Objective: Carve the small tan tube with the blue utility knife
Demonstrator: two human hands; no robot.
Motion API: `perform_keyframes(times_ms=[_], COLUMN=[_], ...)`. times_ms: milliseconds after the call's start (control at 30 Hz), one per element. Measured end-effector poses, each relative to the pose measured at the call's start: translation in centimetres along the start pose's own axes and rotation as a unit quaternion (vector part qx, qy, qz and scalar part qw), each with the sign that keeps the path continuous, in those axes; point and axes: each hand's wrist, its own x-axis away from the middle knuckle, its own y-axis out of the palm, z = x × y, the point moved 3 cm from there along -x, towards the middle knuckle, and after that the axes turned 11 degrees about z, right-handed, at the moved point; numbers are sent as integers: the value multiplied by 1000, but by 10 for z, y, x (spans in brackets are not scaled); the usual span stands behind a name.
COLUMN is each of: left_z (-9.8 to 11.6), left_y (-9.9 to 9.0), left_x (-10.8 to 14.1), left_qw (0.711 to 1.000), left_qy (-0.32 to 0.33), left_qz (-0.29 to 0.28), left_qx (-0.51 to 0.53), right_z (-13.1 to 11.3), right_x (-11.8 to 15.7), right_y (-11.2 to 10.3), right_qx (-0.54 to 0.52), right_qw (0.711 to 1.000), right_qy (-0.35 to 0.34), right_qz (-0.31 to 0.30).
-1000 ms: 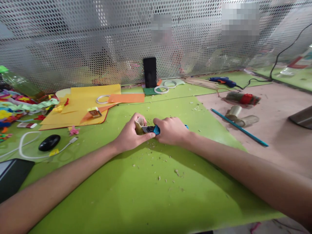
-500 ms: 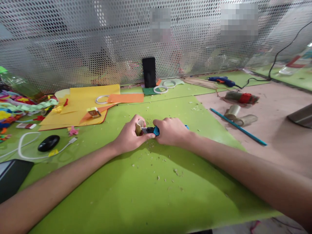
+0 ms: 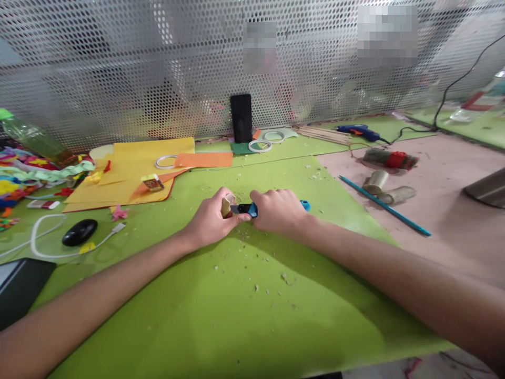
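In the middle of the head view, my left hand [image 3: 211, 218] is closed round a short, hollow tan piece [image 3: 226, 207] that looks like bamboo. My right hand [image 3: 278, 210] grips a blue utility knife [image 3: 253, 210], whose handle end shows past the little finger. The blade reaches left to the rim of the tan piece and seems to touch it. My left thumb rests by the front of the knife handle. Small pale shavings [image 3: 284, 278] lie scattered on the green table [image 3: 189, 316] below and around both hands.
Yellow paper sheets [image 3: 130, 168], a small box [image 3: 152, 182] and a black mouse [image 3: 79, 232] lie left. A phone [image 3: 241, 118] leans on the perforated metal panel [image 3: 197, 63]. Right are a blue stick [image 3: 386, 206], bamboo pieces [image 3: 376, 181] and a glue gun [image 3: 359, 132].
The knife handle shows a little more behind my right hand, and the blade has shifted slightly at the tan piece's rim. Both hands keep their holds.
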Motion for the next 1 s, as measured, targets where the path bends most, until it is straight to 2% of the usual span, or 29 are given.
perform_keyframes(times_ms=[367,600,800,1000], left_z=[-1,1,0,-1], left_y=[0,1,1,1], left_x=[-1,0,0,1], left_qw=[998,1000,999,997], left_qy=[-4,-9,34,67], left_qz=[-4,-2,10,15], left_qx=[-61,7,7,-20], right_z=[2,3,4,4], right_x=[0,-2,-1,-2], right_y=[4,5,5,5], right_qx=[9,-1,-10,-22], right_qw=[1000,1000,1000,999], right_qy=[-5,-8,-11,-20], right_qz=[-7,2,7,-25])
